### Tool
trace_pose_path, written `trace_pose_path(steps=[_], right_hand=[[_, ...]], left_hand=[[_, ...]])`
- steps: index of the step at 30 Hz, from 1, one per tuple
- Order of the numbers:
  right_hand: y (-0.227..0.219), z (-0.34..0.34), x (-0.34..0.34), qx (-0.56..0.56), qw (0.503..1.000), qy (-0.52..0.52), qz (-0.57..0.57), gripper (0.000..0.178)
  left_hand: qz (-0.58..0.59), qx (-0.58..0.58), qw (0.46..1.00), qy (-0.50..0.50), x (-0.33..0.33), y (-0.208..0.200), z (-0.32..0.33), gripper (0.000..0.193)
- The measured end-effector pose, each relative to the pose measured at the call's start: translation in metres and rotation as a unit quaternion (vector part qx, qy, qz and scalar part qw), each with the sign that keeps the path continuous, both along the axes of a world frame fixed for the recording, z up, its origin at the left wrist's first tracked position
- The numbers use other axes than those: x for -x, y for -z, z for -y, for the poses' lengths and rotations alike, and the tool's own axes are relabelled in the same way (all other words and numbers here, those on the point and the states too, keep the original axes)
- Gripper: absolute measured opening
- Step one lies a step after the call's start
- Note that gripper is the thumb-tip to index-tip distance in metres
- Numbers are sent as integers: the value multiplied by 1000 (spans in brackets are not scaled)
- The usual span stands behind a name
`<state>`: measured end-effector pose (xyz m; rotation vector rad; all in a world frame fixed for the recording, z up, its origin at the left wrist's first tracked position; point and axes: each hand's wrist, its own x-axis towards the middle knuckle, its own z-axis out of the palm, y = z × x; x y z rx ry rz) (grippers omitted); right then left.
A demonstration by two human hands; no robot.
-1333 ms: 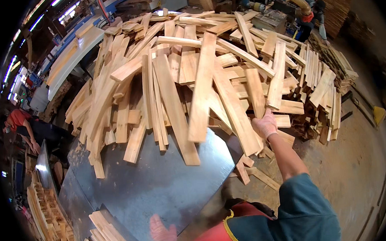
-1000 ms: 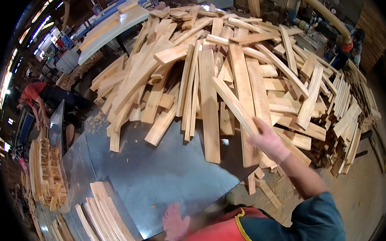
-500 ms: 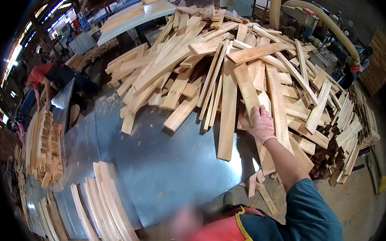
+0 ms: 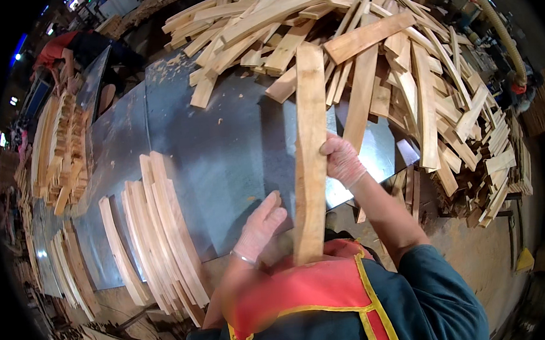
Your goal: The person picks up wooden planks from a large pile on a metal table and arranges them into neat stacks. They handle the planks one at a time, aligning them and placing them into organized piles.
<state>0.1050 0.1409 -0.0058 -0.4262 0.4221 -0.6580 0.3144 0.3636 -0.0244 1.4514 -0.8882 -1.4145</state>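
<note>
A long, pale wooden board (image 4: 310,167) is raised on end in front of my chest, its far end up by the pile. My right hand (image 4: 346,160), in a light pinkish glove, grips its right edge near the middle, thumb on the face. To the board's left is my left hand (image 4: 262,226), gloved the same way. Its fingers stretch toward the board without touching it, and nothing is in it. Beneath both hands lies a metal-topped table (image 4: 220,148). Beyond the board spreads a big heap of loose wooden boards (image 4: 274,18).
Curved wooden strips (image 4: 163,228) lie side by side at the table's left. Farther left stands a stack of curved pieces (image 4: 63,153), where a person in a red top (image 4: 55,49) bends over. A ribbed hose (image 4: 496,22) hangs at far right, above more stacked wood (image 4: 497,173).
My right hand has pulled a board out of the heap and brought it back toward my body, now raised. My left hand has come into clear view beside it. The view has tilted downward.
</note>
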Motion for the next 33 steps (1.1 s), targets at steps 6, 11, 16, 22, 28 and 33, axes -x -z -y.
trace_pose_path(steps=[6,11,16,22,28,33], right_hand=[[23,-41,-57,2,998,-45,-37,69],[36,-70,-20,208,927,-226,-216,83],[-18,-68,-12,260,883,-334,-204,67],[-177,244,-10,404,881,153,-193,78],[-107,260,59,427,742,282,-433,58],[68,107,67,270,850,142,-430,83]], left_hand=[[-98,-90,991,-10,0,-1,15,39],[-131,-39,981,-136,-9,-20,40,36],[-191,119,963,-149,5,-69,100,58],[-192,159,964,-93,42,-75,132,74],[-45,-14,995,-93,49,2,72,66],[44,-125,984,-123,49,17,39,60]])
